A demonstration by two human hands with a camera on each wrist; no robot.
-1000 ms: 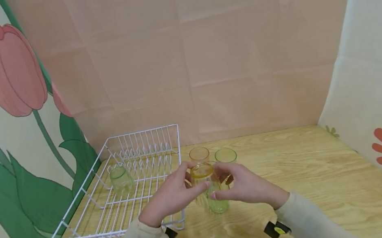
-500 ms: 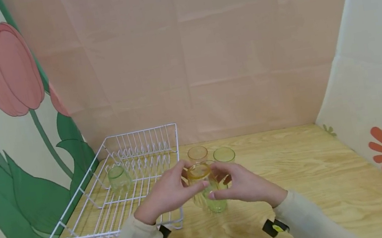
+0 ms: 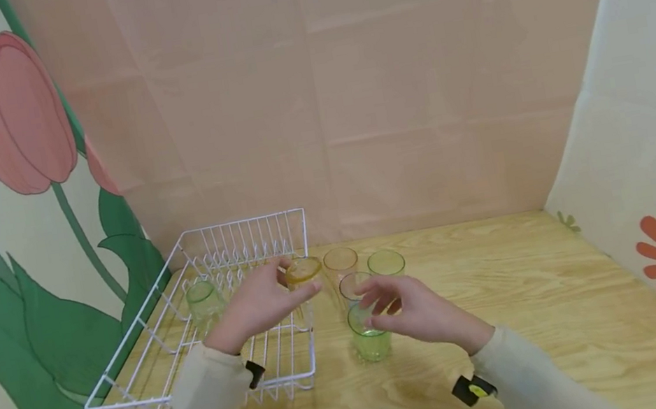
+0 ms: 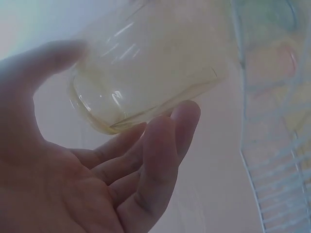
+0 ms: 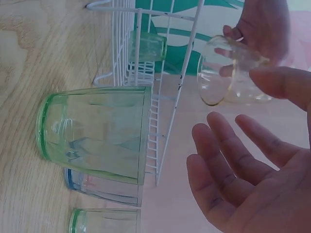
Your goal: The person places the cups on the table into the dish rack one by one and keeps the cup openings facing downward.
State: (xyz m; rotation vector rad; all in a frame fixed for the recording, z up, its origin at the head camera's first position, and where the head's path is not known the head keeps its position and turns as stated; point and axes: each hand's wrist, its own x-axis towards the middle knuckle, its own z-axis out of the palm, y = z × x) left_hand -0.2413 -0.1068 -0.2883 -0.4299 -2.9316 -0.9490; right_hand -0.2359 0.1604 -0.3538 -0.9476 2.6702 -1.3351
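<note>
My left hand point(image 3: 260, 303) holds a yellow glass point(image 4: 146, 68) upside down between thumb and fingers, raised over the right side of the white wire dish rack point(image 3: 204, 397). In the right wrist view that yellow glass point(image 5: 218, 73) has its wide rim facing down. My right hand point(image 3: 417, 311) holds nothing; its fingers are loosely bent beside a green glass point(image 3: 372, 343) standing upright on the table. Just behind that one is a clear glass with a darker rim point(image 3: 350, 293), partly hidden by the right hand.
Farther back stand an orange-tinted glass point(image 3: 340, 259) and a yellow-green glass point(image 3: 386, 263). Another green glass point(image 3: 206, 307) sits inside the rack at the left. The wooden table point(image 3: 510, 318) meets a pink cloth backdrop point(image 3: 416, 113) behind.
The yellow glass has moved up and left with my left hand, from above the green glass to over the rack's edge. My right hand has let go of it and stays near the green glass.
</note>
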